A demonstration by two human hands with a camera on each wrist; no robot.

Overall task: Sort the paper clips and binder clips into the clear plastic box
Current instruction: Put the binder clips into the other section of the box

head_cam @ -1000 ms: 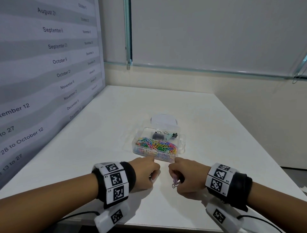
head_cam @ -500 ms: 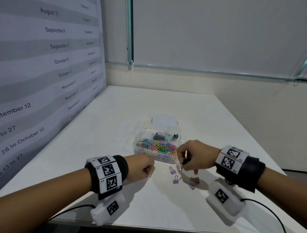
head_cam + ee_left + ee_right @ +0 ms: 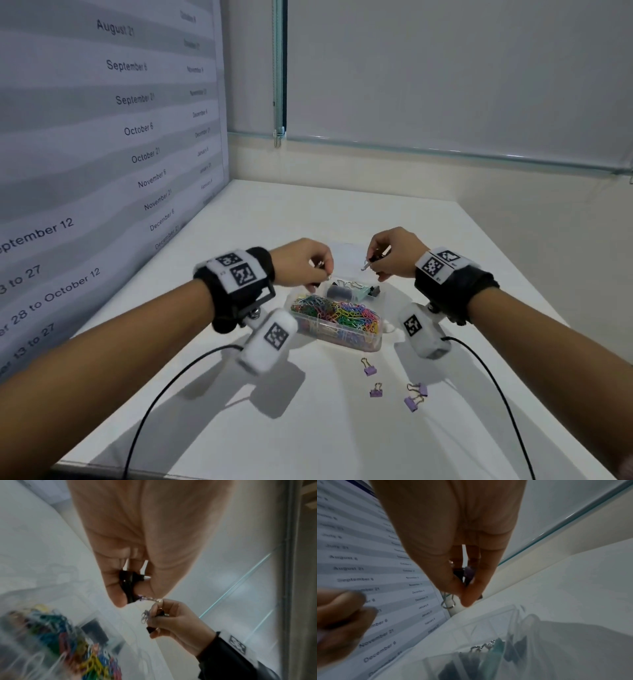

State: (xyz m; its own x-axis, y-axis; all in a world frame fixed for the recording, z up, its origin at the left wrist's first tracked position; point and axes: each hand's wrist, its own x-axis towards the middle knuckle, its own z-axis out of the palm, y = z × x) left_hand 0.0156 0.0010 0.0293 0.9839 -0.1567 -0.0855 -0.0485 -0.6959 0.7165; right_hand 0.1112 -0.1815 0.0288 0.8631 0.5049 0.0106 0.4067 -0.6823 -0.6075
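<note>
Above the far compartment of the clear plastic box [image 3: 371, 344], both hands hover, fingers curled. Left hand [image 3: 301, 262] pinches small binder clips [image 3: 130, 586]: a black folded-metal body plus a purple one with wire loops. Right hand [image 3: 394, 255] pinches black and purple binder clips [image 3: 467, 574], wire handle hanging out. Box sits mid-table [image 3: 239, 428], rectangular, see-through walls. Near compartment: tangled heap of multicoloured wire paper clips [image 3: 337, 313]. Far compartment: black and mint binder clips [image 3: 352, 291]. Four purple binder clips [image 3: 370, 370] lie loose on the smooth white tabletop at 5 o'clock from the box, well apart from it.
</note>
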